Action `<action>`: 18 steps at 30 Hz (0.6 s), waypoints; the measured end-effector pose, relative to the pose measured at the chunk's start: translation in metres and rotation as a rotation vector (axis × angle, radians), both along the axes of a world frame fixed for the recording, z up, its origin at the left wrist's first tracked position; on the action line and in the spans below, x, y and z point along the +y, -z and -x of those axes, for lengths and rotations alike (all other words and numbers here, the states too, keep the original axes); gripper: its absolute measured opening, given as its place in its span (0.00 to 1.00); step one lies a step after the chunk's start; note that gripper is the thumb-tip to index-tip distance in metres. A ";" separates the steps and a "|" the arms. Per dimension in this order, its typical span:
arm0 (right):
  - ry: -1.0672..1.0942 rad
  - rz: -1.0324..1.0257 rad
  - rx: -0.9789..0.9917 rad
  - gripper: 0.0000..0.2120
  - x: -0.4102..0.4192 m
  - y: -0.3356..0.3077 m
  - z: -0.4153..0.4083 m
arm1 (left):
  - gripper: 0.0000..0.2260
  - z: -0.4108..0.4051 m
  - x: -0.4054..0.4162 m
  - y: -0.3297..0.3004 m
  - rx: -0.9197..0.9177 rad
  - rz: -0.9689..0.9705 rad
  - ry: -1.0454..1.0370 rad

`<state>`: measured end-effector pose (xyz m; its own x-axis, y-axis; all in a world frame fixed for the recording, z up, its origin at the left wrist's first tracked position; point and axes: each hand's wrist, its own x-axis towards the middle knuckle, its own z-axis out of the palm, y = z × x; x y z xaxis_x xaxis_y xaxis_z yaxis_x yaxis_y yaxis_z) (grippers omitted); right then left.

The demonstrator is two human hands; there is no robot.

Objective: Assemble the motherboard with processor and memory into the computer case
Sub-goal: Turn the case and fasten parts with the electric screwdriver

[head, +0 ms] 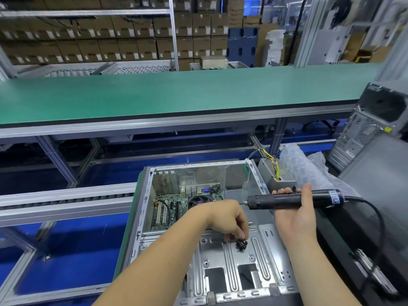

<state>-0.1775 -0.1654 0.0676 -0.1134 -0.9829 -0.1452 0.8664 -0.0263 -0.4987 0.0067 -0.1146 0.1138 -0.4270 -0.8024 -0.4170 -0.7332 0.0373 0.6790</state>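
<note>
While our right hand (pixel 297 214) grips the screwdriver (pixel 294 199) level over the open case (pixel 223 257), fingers wrapped round its barrel, our left hand (pixel 227 218) reaches down to a small pile of screws (pixel 241 244) on the drive bay. Left fingertips are bunched together at the pile; whether they pinch a screw, we cannot tell. Motherboard (pixel 170 212) lies inside the case, far-left corner.
</note>
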 end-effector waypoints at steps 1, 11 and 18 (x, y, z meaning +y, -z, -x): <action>0.000 -0.003 0.005 0.16 0.000 0.000 0.000 | 0.05 0.000 0.000 0.001 0.010 0.004 -0.011; 0.017 -0.013 0.034 0.15 -0.001 0.000 -0.001 | 0.04 -0.008 -0.001 0.007 0.227 0.087 -0.208; 0.018 -0.047 0.040 0.16 -0.001 -0.001 0.002 | 0.05 -0.035 -0.004 0.023 0.427 0.070 -0.448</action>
<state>-0.1797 -0.1663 0.0690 -0.1378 -0.9727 -0.1866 0.8454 -0.0173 -0.5339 0.0417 -0.1188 0.0910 -0.1598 -0.9615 -0.2236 -0.3526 -0.1560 0.9227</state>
